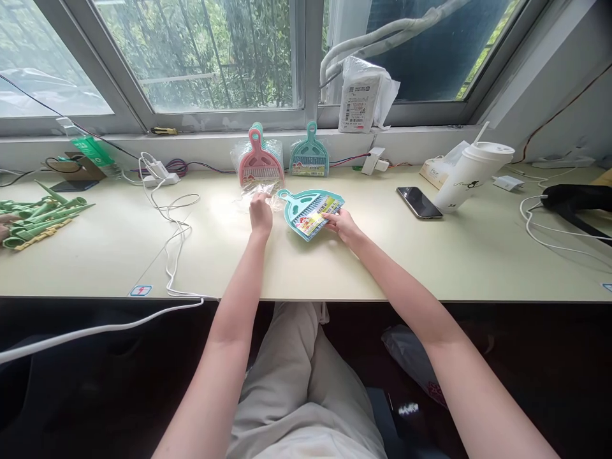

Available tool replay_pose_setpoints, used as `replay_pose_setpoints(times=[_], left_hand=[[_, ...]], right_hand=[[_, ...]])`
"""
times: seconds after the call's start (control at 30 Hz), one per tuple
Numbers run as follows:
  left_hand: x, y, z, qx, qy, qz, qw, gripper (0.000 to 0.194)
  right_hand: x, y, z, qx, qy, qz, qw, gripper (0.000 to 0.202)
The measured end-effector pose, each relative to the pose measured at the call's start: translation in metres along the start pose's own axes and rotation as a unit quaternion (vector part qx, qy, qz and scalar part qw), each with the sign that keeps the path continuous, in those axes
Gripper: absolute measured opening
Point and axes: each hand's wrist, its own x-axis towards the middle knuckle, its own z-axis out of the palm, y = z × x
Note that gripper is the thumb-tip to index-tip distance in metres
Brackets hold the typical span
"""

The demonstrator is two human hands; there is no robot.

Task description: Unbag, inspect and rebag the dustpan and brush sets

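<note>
My right hand point(340, 224) grips the lower right edge of a teal dustpan-and-brush set point(310, 211) with a yellow label, its handle pointing to the upper left. My left hand point(261, 213) is closed on clear plastic film point(255, 189) in front of the pink sets. Several pink dustpan sets point(261, 159) in clear wrap lean upright against the window ledge. Beside them on the right, another teal set point(310, 156) leans upright, also in clear wrap.
White cables point(174, 255) cross the table point(363, 268) on the left, near a power strip point(161, 176). Green items point(43, 213) lie far left, touched by another person's hand point(6, 224). A phone point(419, 203), white cup point(471, 178) and tissue pack point(440, 169) are on the right.
</note>
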Motion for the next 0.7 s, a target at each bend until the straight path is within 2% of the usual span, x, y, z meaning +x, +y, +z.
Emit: replay_pose_setpoints(times=[0.17,0.37,0.47,0.53,0.63,0.7], left_hand=[[0.002,0.001,0.006,-0.126,0.005,0.039,0.991,0.041],[0.002,-0.001,0.020,-0.237,-0.059,0.037,0.969,0.030],[0.001,0.001,0.024,-0.282,-0.119,0.027,0.952,0.027],[0.000,0.003,0.025,-0.305,-0.144,0.021,0.941,0.026],[-0.002,0.008,0.022,-0.346,-0.153,0.011,0.926,0.022],[-0.003,0.012,0.019,-0.383,-0.188,0.006,0.905,0.022]], right_hand=[[0.001,0.001,-0.001,-0.019,-0.024,0.007,1.000,0.021],[0.002,0.002,-0.003,-0.031,0.041,-0.011,0.999,0.019],[0.003,0.002,-0.005,-0.032,0.053,-0.017,0.998,0.017],[0.004,0.003,-0.006,-0.036,0.040,-0.014,0.998,0.017],[0.004,0.004,-0.006,-0.039,0.005,-0.006,0.999,0.021],[0.004,0.005,-0.005,-0.040,-0.006,-0.006,0.999,0.022]])
